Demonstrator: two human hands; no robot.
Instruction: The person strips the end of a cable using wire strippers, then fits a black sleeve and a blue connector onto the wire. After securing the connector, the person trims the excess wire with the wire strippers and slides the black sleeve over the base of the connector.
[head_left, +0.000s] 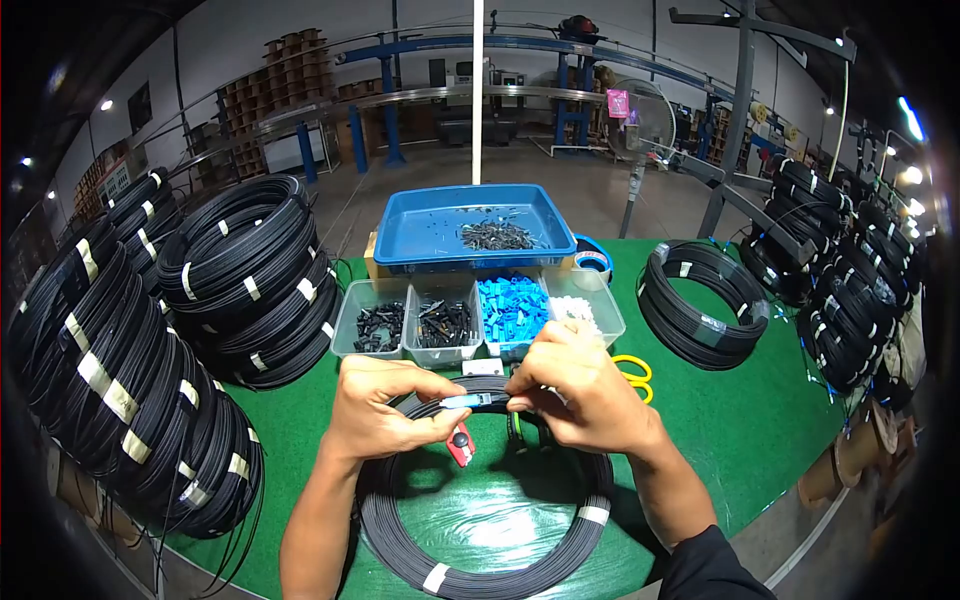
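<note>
My left hand (395, 408) pinches a small blue connector (467, 400) between thumb and index finger, its grey end facing right. Close to that end, the thumb and fingers of my right hand (580, 390) are pressed together on a thin black cable (503, 397), mostly hidden by the fingertips. Beneath both hands lies a large coil of black cable (385, 535), bound with white tape. Under the connector, a red tool with a black knob (460, 442) sits inside the coil's far edge. A dark and green object (517, 432) is partly hidden below my right hand.
Clear bins hold black pieces (380, 325), blue connectors (515, 310) and white pieces (573, 310). Behind them stands a blue tray (400, 225) with dark scraps. Yellow scissors (637, 378) lie right. Cable coils stand left (245, 260) and right (700, 300) on the green tabletop (740, 430).
</note>
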